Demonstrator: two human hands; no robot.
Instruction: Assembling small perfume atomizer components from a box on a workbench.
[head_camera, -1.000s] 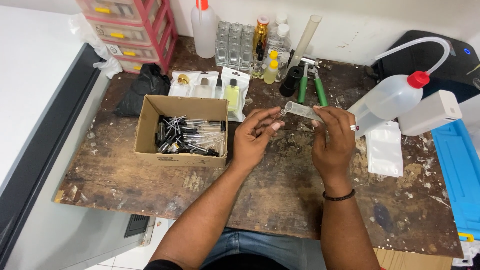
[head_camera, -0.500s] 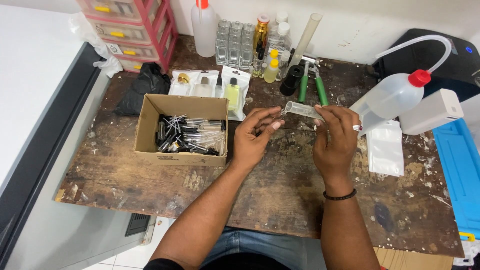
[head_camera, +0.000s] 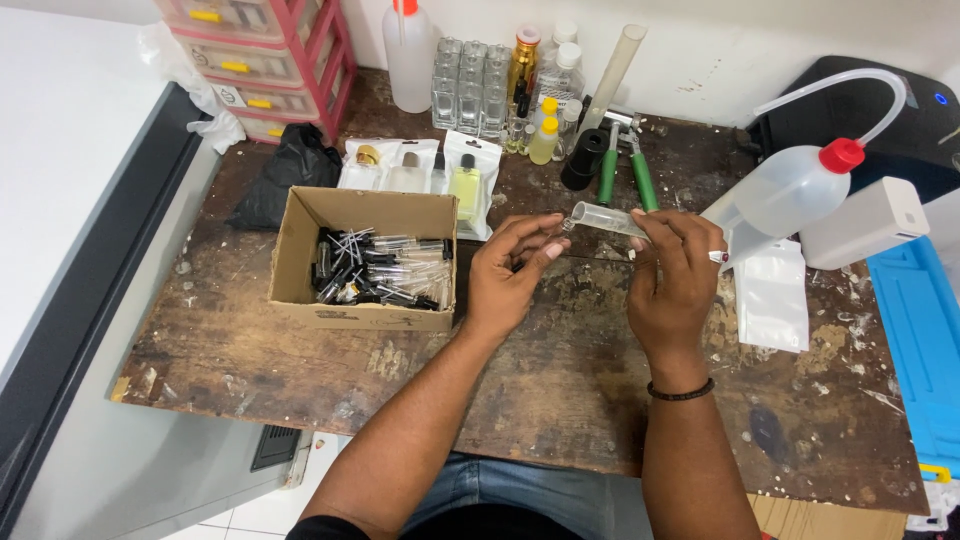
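Small clear tube (head_camera: 606, 217) was held level above mid-tabletop, right hand (head_camera: 672, 282) fingers clamped on its right end. Left hand (head_camera: 512, 272) fingers were pinched together at its open left end; anything gripped there could not be made out. Best kept steady and level, mouth aligned. Worn wooden tabletop (head_camera: 560, 380), scarred; cardboard box of sprayer parts (head_camera: 368, 258) left, wash bottle (head_camera: 790, 185) right, white wall far.

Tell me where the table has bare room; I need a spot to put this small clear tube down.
Bare wood lies in front of the cardboard box, running right under the wrists to the white pouch. The back is crowded with bottles, packets and green-handled pliers. The right hand holds the tube.
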